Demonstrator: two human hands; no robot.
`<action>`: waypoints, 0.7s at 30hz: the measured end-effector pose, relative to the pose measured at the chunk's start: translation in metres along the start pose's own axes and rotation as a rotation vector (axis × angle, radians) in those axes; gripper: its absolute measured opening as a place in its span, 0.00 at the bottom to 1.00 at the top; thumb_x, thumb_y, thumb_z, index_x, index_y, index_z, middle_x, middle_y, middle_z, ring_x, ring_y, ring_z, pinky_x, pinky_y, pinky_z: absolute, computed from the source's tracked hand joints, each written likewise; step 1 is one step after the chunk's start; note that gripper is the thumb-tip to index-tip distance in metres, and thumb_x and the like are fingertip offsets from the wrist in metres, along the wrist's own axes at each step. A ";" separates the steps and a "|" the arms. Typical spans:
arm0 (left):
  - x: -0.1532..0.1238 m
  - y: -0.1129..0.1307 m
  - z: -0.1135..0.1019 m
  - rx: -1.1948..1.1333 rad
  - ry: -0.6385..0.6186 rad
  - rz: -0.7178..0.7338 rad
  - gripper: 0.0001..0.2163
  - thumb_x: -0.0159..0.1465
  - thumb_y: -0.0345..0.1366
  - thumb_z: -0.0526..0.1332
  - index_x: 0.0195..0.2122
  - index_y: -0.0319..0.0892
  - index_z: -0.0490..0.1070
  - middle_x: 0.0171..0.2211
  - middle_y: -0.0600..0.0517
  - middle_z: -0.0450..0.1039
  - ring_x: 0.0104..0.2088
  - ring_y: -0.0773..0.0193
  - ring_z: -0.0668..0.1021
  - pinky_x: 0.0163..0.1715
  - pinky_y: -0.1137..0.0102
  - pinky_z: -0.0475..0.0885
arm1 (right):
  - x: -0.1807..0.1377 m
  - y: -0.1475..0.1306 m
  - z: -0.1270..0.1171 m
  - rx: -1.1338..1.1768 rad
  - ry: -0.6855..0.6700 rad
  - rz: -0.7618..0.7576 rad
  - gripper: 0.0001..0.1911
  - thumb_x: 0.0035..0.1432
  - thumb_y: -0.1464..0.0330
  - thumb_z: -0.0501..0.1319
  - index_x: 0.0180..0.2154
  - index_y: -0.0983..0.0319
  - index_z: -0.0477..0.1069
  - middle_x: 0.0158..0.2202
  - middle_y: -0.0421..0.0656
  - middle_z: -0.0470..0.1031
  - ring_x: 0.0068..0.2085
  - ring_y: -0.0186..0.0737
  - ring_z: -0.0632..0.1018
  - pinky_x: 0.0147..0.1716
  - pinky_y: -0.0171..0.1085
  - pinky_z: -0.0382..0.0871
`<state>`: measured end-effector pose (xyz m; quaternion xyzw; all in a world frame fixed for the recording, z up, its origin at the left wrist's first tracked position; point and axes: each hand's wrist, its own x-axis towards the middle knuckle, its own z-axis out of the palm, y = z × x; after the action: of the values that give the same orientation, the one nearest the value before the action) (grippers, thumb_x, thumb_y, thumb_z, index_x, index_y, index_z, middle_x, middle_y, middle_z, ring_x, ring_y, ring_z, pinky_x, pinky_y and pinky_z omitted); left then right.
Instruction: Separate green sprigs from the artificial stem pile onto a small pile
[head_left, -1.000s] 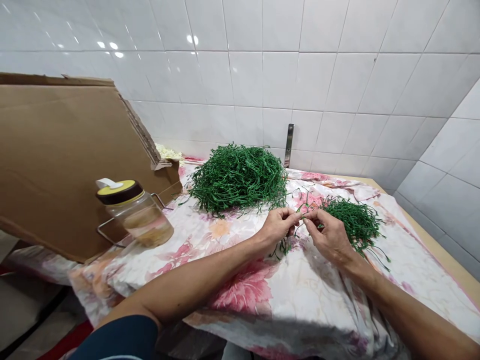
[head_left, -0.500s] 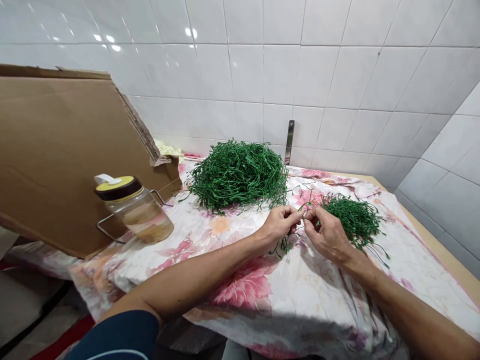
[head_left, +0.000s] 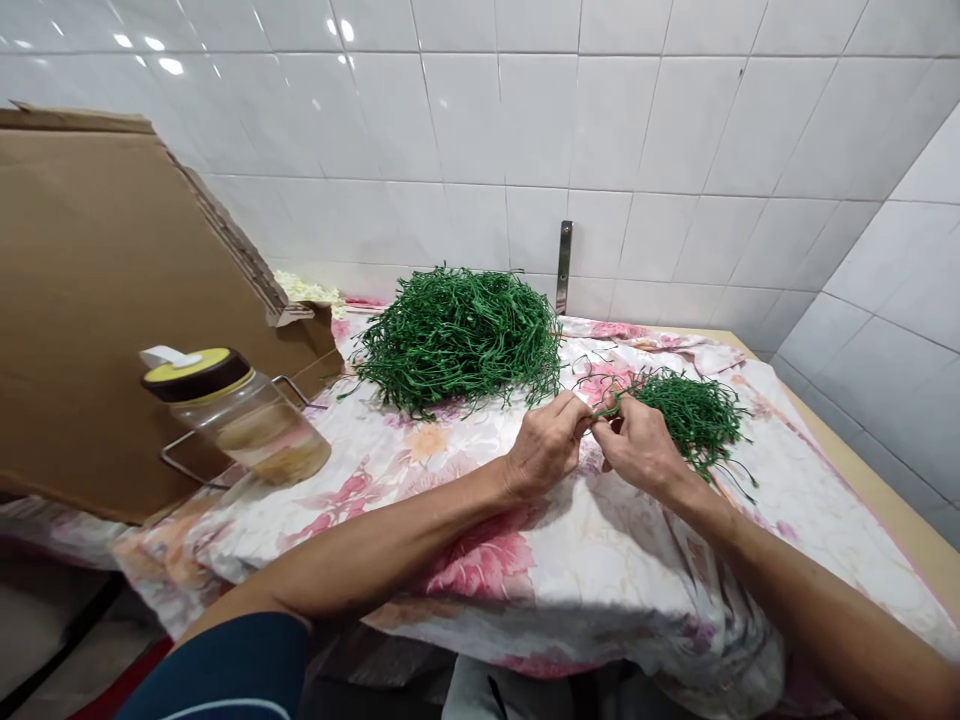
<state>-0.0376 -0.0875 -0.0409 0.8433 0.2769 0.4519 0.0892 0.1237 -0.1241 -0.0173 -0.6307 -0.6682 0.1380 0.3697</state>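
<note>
My left hand (head_left: 546, 447) and my right hand (head_left: 637, 446) meet fingertip to fingertip over a floral cloth (head_left: 480, 560). Both are closed in a pinch on a thin green stem (head_left: 604, 408) held between them. A big heap of green stems (head_left: 457, 335) lies behind my left hand. A smaller heap of green stems (head_left: 694, 410) lies just beyond my right hand, touching its knuckles.
A large brown cardboard sheet (head_left: 97, 300) leans at the left. A clear jar with a yellow lid (head_left: 236, 420) lies tilted in a wire holder in front of it. White tiled walls close the back and right. A wooden table edge (head_left: 877, 490) shows at the right.
The view has shifted slightly, so everything sits a little lower-left. My hands stay pinched together on the stem, with the fingers drawn a bit closer.
</note>
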 end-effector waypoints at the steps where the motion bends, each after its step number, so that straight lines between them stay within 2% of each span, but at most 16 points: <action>1: 0.000 -0.001 0.000 0.043 -0.005 0.031 0.08 0.70 0.33 0.54 0.35 0.42 0.70 0.31 0.50 0.68 0.30 0.64 0.70 0.32 0.70 0.64 | 0.001 -0.001 0.000 -0.001 0.003 -0.002 0.06 0.54 0.68 0.60 0.27 0.58 0.63 0.20 0.40 0.73 0.24 0.39 0.75 0.25 0.34 0.62; 6: 0.002 -0.007 0.000 0.158 -0.013 0.139 0.09 0.71 0.32 0.53 0.36 0.42 0.70 0.31 0.49 0.69 0.30 0.65 0.72 0.31 0.71 0.64 | 0.003 -0.001 -0.001 -0.002 0.029 -0.063 0.03 0.54 0.70 0.60 0.29 0.59 0.67 0.17 0.39 0.72 0.23 0.39 0.76 0.25 0.34 0.63; 10: 0.000 -0.011 0.003 0.169 0.006 0.200 0.09 0.71 0.31 0.52 0.37 0.42 0.71 0.31 0.49 0.70 0.31 0.65 0.72 0.31 0.72 0.65 | 0.004 -0.003 -0.005 0.079 -0.022 0.038 0.02 0.52 0.72 0.61 0.28 0.60 0.69 0.15 0.38 0.71 0.22 0.39 0.76 0.24 0.34 0.64; 13: 0.001 -0.010 0.003 0.117 0.021 0.174 0.09 0.71 0.32 0.53 0.37 0.42 0.71 0.32 0.49 0.70 0.31 0.65 0.72 0.32 0.71 0.65 | 0.005 -0.004 -0.008 0.121 -0.057 0.093 0.03 0.53 0.72 0.61 0.27 0.60 0.68 0.15 0.38 0.71 0.22 0.40 0.76 0.25 0.35 0.65; 15: 0.003 -0.007 0.002 0.052 0.030 0.117 0.08 0.71 0.34 0.54 0.37 0.42 0.72 0.32 0.49 0.71 0.32 0.64 0.72 0.34 0.71 0.66 | 0.005 -0.003 -0.009 0.132 -0.036 0.070 0.04 0.54 0.71 0.61 0.27 0.61 0.68 0.17 0.39 0.71 0.23 0.39 0.76 0.25 0.35 0.66; 17: 0.007 -0.002 0.000 -0.049 0.051 -0.008 0.08 0.70 0.36 0.56 0.35 0.41 0.72 0.31 0.50 0.70 0.32 0.65 0.71 0.34 0.71 0.66 | 0.006 0.001 -0.009 0.216 -0.035 0.029 0.04 0.56 0.69 0.62 0.30 0.61 0.68 0.20 0.39 0.72 0.22 0.37 0.75 0.23 0.34 0.67; 21: 0.016 0.003 -0.003 -0.408 0.039 -0.422 0.11 0.67 0.42 0.60 0.30 0.40 0.70 0.24 0.55 0.65 0.25 0.69 0.65 0.28 0.73 0.61 | 0.008 0.009 -0.007 0.648 -0.213 0.047 0.15 0.57 0.57 0.66 0.36 0.62 0.70 0.24 0.36 0.70 0.20 0.32 0.71 0.18 0.33 0.70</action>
<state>-0.0317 -0.0813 -0.0269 0.7228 0.3510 0.4861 0.3436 0.1354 -0.1165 -0.0160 -0.4778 -0.6099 0.4167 0.4755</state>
